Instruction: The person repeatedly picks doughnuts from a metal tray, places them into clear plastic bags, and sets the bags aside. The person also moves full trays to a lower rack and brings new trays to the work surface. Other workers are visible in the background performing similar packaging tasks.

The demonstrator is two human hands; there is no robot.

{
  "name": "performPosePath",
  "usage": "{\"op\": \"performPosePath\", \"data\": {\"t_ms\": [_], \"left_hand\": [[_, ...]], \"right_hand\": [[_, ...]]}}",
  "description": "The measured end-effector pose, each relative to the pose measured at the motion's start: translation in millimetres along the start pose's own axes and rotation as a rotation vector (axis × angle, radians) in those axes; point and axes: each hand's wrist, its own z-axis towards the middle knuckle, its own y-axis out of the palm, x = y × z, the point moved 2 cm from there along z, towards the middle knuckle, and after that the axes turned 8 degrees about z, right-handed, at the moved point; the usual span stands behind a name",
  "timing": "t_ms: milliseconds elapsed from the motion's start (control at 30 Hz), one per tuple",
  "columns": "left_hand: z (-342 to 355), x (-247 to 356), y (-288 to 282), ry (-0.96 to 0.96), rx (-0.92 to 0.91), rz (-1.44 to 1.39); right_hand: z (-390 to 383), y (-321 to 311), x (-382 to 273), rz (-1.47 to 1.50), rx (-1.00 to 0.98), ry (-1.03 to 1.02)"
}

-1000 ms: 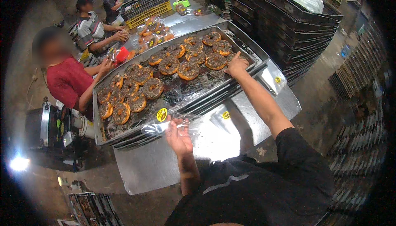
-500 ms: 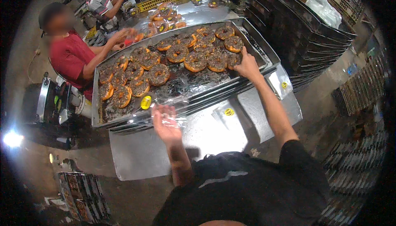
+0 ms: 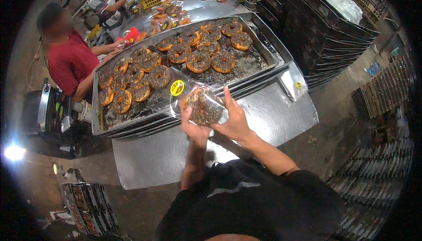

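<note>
In front of me, over the near edge of the tray, I hold a ring donut (image 3: 205, 108) with dark sprinkles between both hands. A clear plastic bag with a round yellow label (image 3: 177, 88) spreads around its left side; how far the donut sits inside is hard to see. My left hand (image 3: 196, 129) is closed around the bag and donut from below. On the other side, my right hand (image 3: 237, 122) grips the donut's edge, one finger pointing up. Rows of similar sprinkled donuts (image 3: 179, 53) lie in the large metal tray (image 3: 259, 74).
More trays are stacked under this one on a metal table (image 3: 154, 162). A flat clear bag (image 3: 295, 85) lies at the tray's right. Across the tray a person in a red shirt (image 3: 72, 60) handles something red, beside bagged donuts (image 3: 169, 14). Dark tray stacks (image 3: 316, 34) stand at right.
A donut has left the tray's right end and is now between my hands, with the bag around part of it. My right hand came down and left to meet my left hand.
</note>
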Motion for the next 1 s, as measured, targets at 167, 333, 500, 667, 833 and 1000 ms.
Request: {"op": "performPosePath", "data": {"t_ms": [167,333,500,667,833,1000], "left_hand": [[-16,-17,-10,-0.243,0.190,-0.046],[-62,-58,-33,-0.412,-0.241,0.455],[-86,-149,-88,-0.211,-0.938,1.817],[-82,-180,-148,-0.485,-0.740,1.633],[-79,-142,-162,-0.748,-0.536,1.317],[-95,-121,-91,-0.737,-0.279,0.987]], "right_hand": [[12,12,-18,0.280,0.082,0.177],[64,-44,21,-0.212,-0.260,0.389],[168,-22,-15,-0.025,0.051,-0.132],[48,-15,28,0.123,-0.415,0.286],[-148,-34,94,0.126,-0.691,0.745],[-144,-38,96,0.114,-0.439,0.729]]}}
